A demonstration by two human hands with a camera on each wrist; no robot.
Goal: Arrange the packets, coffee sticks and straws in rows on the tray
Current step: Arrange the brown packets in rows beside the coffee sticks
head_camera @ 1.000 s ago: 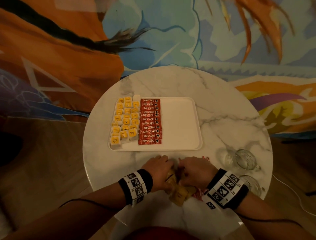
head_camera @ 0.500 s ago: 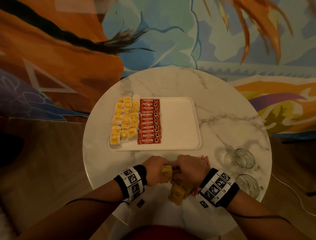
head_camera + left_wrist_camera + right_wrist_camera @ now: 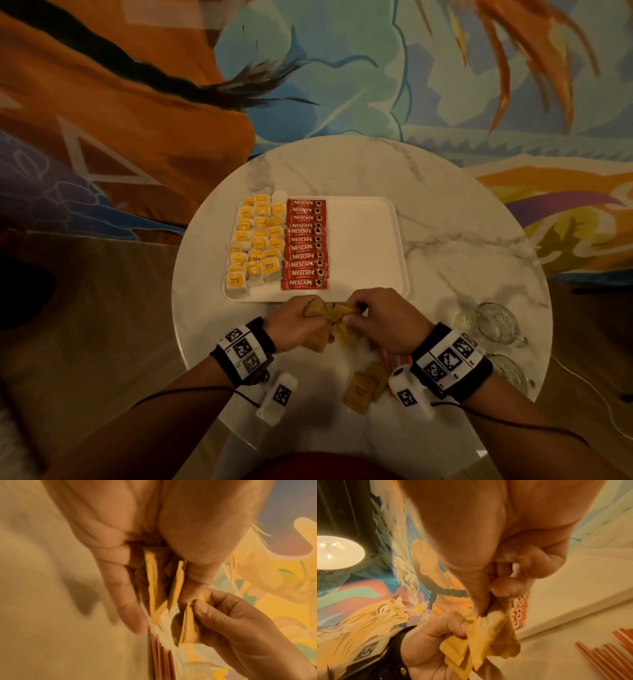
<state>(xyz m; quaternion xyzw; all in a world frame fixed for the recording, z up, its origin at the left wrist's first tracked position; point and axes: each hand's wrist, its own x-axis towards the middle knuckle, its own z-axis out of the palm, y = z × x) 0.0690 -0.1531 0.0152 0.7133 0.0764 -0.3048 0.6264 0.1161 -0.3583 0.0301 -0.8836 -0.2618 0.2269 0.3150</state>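
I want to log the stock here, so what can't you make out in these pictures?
- Brown packets: count unclear in every view; the left hand and right hand cover them.
- Straws: head view, mostly under the right wrist; right wrist view, cut off by the edge.
- Tea packets' print: too small.

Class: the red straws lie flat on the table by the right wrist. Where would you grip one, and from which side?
Probably from above, pinching an end of one red straw: they lie flat and close together on the table, their ends staggered.

Tray's [image 3: 397,240] right half lies bare; glass mugs [image 3: 493,322] flank right.
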